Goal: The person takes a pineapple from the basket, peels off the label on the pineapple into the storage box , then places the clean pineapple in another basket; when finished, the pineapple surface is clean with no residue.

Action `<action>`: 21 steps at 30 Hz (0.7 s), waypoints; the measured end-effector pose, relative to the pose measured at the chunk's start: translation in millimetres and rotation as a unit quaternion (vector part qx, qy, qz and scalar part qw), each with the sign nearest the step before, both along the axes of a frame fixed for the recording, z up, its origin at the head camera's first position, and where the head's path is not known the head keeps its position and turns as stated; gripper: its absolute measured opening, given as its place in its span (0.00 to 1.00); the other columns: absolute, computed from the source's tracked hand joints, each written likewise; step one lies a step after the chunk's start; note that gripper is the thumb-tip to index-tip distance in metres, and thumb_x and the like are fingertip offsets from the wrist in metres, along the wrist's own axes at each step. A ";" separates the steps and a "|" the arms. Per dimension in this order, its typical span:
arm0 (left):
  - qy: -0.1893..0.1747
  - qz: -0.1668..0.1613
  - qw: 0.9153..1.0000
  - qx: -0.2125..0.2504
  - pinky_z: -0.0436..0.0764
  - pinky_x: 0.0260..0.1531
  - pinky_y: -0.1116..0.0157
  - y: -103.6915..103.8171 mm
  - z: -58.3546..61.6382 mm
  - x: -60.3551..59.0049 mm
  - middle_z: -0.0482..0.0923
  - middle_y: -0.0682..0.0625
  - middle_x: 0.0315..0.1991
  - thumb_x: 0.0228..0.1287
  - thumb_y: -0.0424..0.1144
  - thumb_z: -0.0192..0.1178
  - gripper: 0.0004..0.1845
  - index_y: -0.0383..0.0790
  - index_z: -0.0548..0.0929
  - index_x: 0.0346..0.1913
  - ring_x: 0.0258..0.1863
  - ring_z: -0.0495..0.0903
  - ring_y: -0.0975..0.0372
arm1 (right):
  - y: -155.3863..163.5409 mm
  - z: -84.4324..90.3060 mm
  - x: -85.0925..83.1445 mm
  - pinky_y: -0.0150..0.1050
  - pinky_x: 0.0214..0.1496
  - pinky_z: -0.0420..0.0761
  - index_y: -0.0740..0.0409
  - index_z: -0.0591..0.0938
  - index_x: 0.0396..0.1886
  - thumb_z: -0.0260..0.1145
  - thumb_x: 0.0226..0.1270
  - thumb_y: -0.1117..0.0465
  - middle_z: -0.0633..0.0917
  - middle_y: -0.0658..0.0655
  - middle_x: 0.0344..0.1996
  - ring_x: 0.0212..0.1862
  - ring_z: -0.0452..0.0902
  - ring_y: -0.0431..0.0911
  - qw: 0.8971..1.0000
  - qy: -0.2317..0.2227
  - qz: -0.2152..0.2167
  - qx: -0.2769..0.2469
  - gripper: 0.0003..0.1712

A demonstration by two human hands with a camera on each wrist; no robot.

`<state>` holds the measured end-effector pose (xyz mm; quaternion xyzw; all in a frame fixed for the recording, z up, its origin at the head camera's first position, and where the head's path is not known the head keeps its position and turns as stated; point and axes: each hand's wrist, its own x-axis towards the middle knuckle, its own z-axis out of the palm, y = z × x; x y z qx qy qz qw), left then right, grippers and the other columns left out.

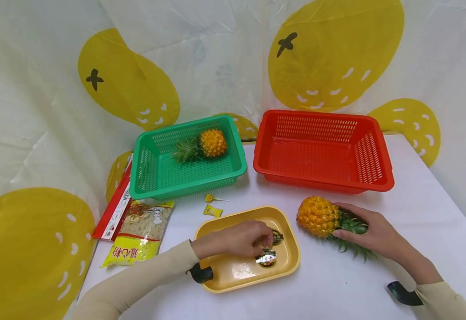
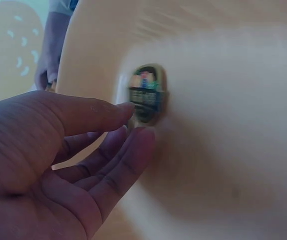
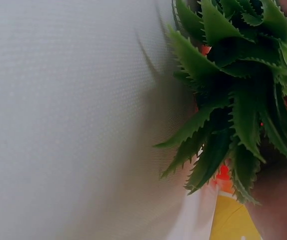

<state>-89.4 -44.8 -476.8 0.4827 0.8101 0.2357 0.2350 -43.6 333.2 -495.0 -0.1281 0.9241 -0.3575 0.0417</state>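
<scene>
On the white table [image 1: 416,186], the empty red plastic basket [image 1: 323,151] stands behind the orange toy pineapple [image 1: 319,216], which lies on its side, the right hand [image 1: 370,231] curled round its green crown. In the yellow oblong tray [image 1: 286,262], the left hand [image 1: 242,239] pinches a small round foil-wrapped sweet [image 1: 276,237]. Picking-up seems underway; lifting both cleanly comes next.

Backdrop: white sheet [image 1: 225,58] with big yellow fruit shapes, filling the upper frame.
Tabletop: white tabletop [image 1: 424,209], lower right, evenly lit.
</scene>
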 end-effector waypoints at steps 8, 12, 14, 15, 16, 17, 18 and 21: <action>0.011 0.004 0.999 0.052 0.75 0.38 0.76 14.7 24.6 -9.5 0.79 0.56 0.36 0.70 0.29 0.68 0.05 0.42 0.85 0.43 0.35 0.76 0.66 | -0.2 0.9 0.2 0.76 0.57 0.73 0.58 0.76 0.75 0.81 0.63 0.46 0.80 0.66 0.66 0.65 0.71 0.63 1.000 -0.001 -0.001 0.003 0.44; 0.048 0.015 0.993 0.104 0.76 0.43 0.77 32.6 38.4 -17.7 0.80 0.55 0.42 0.72 0.33 0.68 0.05 0.41 0.85 0.47 0.40 0.79 0.65 | 0.7 0.8 0.5 0.76 0.57 0.73 0.58 0.76 0.75 0.81 0.63 0.46 0.79 0.66 0.66 0.65 0.71 0.63 1.000 -0.001 -0.001 0.003 0.44; 0.079 0.022 0.990 0.115 0.75 0.50 0.76 43.1 41.2 -20.7 0.80 0.55 0.47 0.72 0.36 0.69 0.09 0.42 0.85 0.52 0.47 0.79 0.65 | 0.9 0.4 0.8 0.76 0.57 0.73 0.58 0.76 0.75 0.81 0.63 0.46 0.79 0.66 0.66 0.65 0.71 0.64 1.000 -0.001 -0.002 0.001 0.44; 0.092 0.025 0.989 0.114 0.73 0.53 0.76 48.1 42.1 -21.6 0.80 0.54 0.51 0.72 0.38 0.70 0.13 0.42 0.84 0.55 0.51 0.78 0.65 | 1.0 0.1 0.8 0.76 0.57 0.73 0.58 0.76 0.75 0.81 0.63 0.46 0.79 0.66 0.66 0.65 0.71 0.63 1.000 0.000 -0.002 -0.001 0.44; 0.106 0.025 0.988 0.111 0.70 0.58 0.76 53.2 42.7 -22.3 0.79 0.53 0.55 0.71 0.40 0.71 0.17 0.41 0.83 0.58 0.54 0.76 0.65 | 1.0 -0.1 0.9 0.76 0.57 0.72 0.58 0.76 0.75 0.81 0.63 0.47 0.79 0.66 0.67 0.65 0.71 0.63 1.000 0.000 -0.002 -0.002 0.44; 0.118 0.024 0.987 0.105 0.68 0.61 0.75 58.1 42.7 -23.0 0.78 0.53 0.59 0.71 0.42 0.72 0.21 0.41 0.82 0.62 0.58 0.74 0.65 | 0.9 -0.3 0.9 0.76 0.57 0.72 0.58 0.76 0.75 0.81 0.63 0.47 0.79 0.66 0.67 0.65 0.71 0.63 1.000 0.001 -0.001 -0.004 0.44; 0.132 0.021 0.986 0.096 0.65 0.63 0.75 62.8 42.4 -23.6 0.76 0.52 0.62 0.70 0.44 0.73 0.24 0.42 0.81 0.65 0.60 0.73 0.65 | 0.8 -0.6 0.8 0.76 0.57 0.72 0.57 0.76 0.75 0.81 0.63 0.47 0.79 0.66 0.67 0.65 0.71 0.63 1.000 0.001 0.000 -0.006 0.44; 0.160 0.013 0.985 0.068 0.59 0.70 0.72 76.3 40.0 -25.8 0.70 0.50 0.69 0.67 0.48 0.75 0.36 0.42 0.74 0.74 0.67 0.68 0.64 | 0.5 -0.3 0.7 0.75 0.57 0.74 0.57 0.77 0.74 0.81 0.63 0.47 0.80 0.65 0.66 0.64 0.72 0.62 1.000 0.004 0.001 -0.008 0.43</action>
